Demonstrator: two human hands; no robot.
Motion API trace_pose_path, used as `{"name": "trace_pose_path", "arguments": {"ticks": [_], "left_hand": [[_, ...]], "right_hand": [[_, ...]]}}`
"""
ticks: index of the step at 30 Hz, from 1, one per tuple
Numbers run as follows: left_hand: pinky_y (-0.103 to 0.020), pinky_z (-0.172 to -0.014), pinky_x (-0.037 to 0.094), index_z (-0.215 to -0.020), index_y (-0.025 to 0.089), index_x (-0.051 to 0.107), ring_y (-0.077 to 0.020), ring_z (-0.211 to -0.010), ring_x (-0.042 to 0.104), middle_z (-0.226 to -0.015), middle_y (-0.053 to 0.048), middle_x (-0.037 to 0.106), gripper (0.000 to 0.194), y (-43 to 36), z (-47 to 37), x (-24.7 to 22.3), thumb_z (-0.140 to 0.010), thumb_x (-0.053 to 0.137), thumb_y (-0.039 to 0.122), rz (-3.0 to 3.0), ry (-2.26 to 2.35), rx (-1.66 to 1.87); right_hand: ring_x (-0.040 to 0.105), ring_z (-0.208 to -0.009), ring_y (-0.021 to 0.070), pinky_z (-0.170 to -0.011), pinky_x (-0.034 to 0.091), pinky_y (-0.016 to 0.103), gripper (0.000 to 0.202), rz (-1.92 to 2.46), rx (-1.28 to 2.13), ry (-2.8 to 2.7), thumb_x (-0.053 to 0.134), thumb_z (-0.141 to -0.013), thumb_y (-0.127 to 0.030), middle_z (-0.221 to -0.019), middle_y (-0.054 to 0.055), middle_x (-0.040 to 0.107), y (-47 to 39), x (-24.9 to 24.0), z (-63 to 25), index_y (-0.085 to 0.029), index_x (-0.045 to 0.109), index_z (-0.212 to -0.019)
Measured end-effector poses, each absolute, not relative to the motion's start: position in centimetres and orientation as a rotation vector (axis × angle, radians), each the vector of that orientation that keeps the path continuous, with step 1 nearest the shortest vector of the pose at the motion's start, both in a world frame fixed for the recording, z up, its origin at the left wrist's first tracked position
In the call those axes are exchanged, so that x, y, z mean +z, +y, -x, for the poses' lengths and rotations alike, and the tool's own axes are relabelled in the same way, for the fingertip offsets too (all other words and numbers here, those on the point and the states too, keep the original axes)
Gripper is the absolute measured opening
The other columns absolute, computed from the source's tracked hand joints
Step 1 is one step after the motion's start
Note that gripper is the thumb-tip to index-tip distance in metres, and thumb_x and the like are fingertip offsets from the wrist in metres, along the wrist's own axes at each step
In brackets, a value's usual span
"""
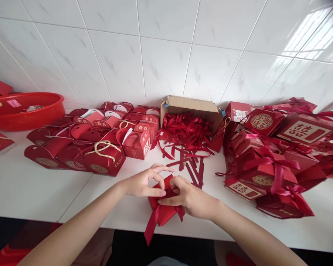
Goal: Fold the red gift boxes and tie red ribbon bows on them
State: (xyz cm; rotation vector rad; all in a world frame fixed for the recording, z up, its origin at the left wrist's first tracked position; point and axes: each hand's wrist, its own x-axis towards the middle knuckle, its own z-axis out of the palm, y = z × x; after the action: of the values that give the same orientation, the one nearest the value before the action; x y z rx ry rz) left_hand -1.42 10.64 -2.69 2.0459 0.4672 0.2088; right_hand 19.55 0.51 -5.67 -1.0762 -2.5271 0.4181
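A small red gift box [167, 215] lies at the table's front edge, below both hands. Dark red satin ribbon [152, 224] crosses it, one tail hanging over the edge and another showing at the right. At the knot, thumb and index finger of my left hand [146, 182] come together on the ribbon, while its other fingers stretch out to the right. My right hand [190, 196] has its fingers bent and closed on the same ribbon, the thumb lying across the box. Both hands partly cover the knot.
Behind the hands stands a cardboard box [192, 102] spilling ribbons [187, 127]; loose strips [194, 170] lie in front. Rows of red boxes [99, 157] fill the left, near a red basin [44, 111]. Ribbon-tied boxes [268, 166] are piled at right. A tiled wall [166, 66] closes the back.
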Motion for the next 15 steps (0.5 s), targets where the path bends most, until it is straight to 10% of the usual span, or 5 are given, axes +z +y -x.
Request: {"name": "trace_pose_path", "arguments": {"ticks": [15], "left_hand": [[-0.044, -0.116, 0.028, -0.076, 0.022, 0.069, -0.0282, -0.139, 0.036, -0.144, -0.004, 0.051, 0.01, 11.12, 1.08, -2.94, -0.071, 0.077, 0.022, -2.093, 0.264, 0.226]], "right_hand": [[0.044, -0.086, 0.0198, -0.07, 0.046, 0.03, 0.028, 0.949, 0.377, -2.491, 0.05, -0.097, -0.018, -0.093, 0.007, 0.045, 0.79, -6.26, -19.66, -0.027, 0.072, -0.112]]}}
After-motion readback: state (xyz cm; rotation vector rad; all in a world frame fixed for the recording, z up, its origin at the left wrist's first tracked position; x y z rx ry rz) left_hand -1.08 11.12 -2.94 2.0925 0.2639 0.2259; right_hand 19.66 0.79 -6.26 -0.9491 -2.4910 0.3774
